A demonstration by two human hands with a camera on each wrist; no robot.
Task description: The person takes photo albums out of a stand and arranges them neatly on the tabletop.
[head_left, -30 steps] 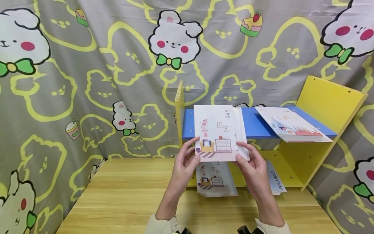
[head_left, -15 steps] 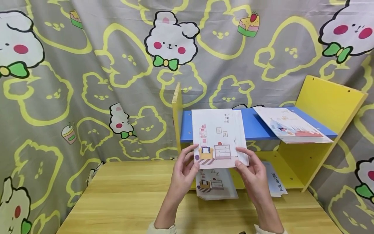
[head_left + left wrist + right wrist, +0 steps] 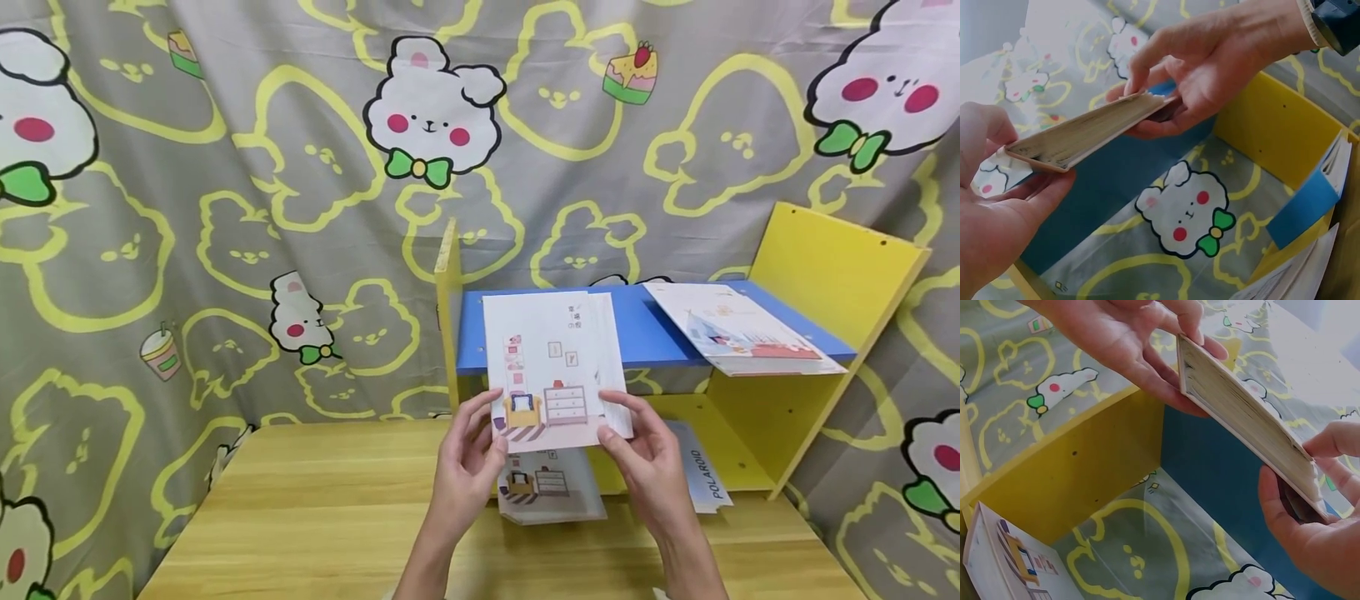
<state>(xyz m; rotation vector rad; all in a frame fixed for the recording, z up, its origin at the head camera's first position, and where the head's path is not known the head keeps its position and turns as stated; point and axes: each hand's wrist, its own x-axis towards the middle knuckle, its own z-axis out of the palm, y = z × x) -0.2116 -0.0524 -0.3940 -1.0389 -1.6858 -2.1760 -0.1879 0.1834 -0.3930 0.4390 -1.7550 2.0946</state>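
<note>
A white book [image 3: 555, 367], its cover drawn with a yellow armchair and a dresser, is held up in front of the shelf. My left hand [image 3: 468, 454] pinches its lower left edge between thumb and fingers. At the lower right edge, my right hand [image 3: 652, 450] grips it the same way. A white strip shows along the book's right side; whether it is a page or a second cover I cannot tell. Both wrist views show the thick pages [image 3: 1097, 128] between two covers, the near edge facing the person. Below it, a book with the same picture [image 3: 551, 492] sticks out from the lower shelf.
A yellow shelf unit [image 3: 840, 283] with a blue board [image 3: 641, 333] stands on the wooden table [image 3: 322, 500]. Another illustrated book [image 3: 742, 329] lies on the blue board, overhanging its front. On the lower level sits a blue book marked POLAROID [image 3: 701, 467]. A patterned curtain [image 3: 337, 250] hangs behind.
Both hands have lowered the book slightly, and its cover tilts a little more toward the head camera. The head view has shifted a bit. The other books stay put.
</note>
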